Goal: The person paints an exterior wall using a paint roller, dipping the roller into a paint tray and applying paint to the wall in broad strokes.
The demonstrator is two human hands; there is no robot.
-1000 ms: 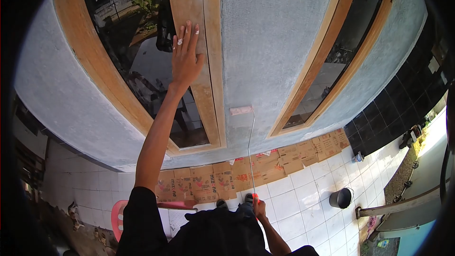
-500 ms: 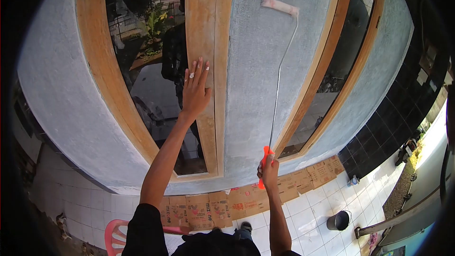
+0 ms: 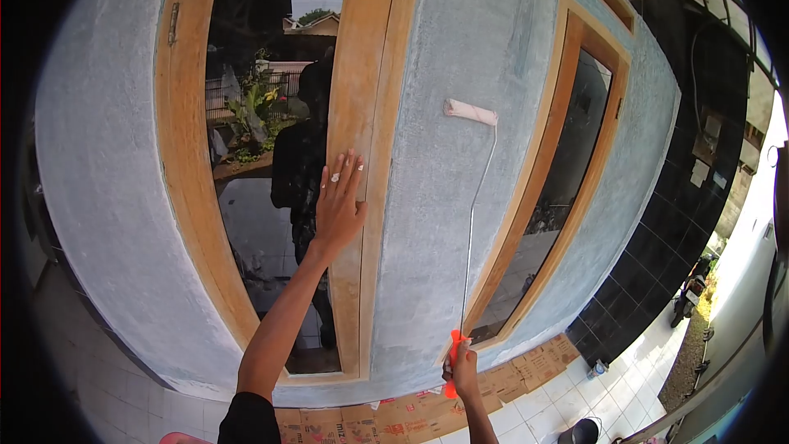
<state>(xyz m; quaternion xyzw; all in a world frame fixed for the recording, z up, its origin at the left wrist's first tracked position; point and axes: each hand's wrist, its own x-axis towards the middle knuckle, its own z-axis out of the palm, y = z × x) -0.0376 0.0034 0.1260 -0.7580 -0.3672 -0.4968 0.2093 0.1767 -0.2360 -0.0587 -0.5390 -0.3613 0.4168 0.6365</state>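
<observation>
Orange plastic fills the right hand (image 3: 465, 362), whose fingers are clamped round the grip of the paint roller (image 3: 471, 112) low in the view, just in front of the grey rendered wall (image 3: 460, 49). From that fist the thin metal shaft rises almost straight up and a little to the right, so the tool's long axis runs near vertical along the strip of wall between the two openings; the pale roller sleeve sits well above the hand, lying crosswise with its own axis roughly horizontal and tipped slightly down to the right, against or just off the render — contact cannot be told for sure. The roller head thus lies up and away from the gripping fingers, at the far end of a long reach. The left hand (image 3: 338, 204) is the nearer of the two to the sleeve in height, yet it holds nothing: it lies flat, fingers straight and slightly spread, palm pressed on the wooden window frame (image 3: 359, 74) to the left of the painted strip, pale flecks showing on the fingertips. Beyond it the dark window glass (image 3: 255, 115) mirrors a figure, plants and a fence. To the right stands a second wooden frame (image 3: 575, 156), then black wall tiles (image 3: 657, 247). Flattened cardboard (image 3: 411, 419) lines the foot of the wall on the white tiled floor (image 3: 633, 386); red and blue printing shows on it, too small here to read.
</observation>
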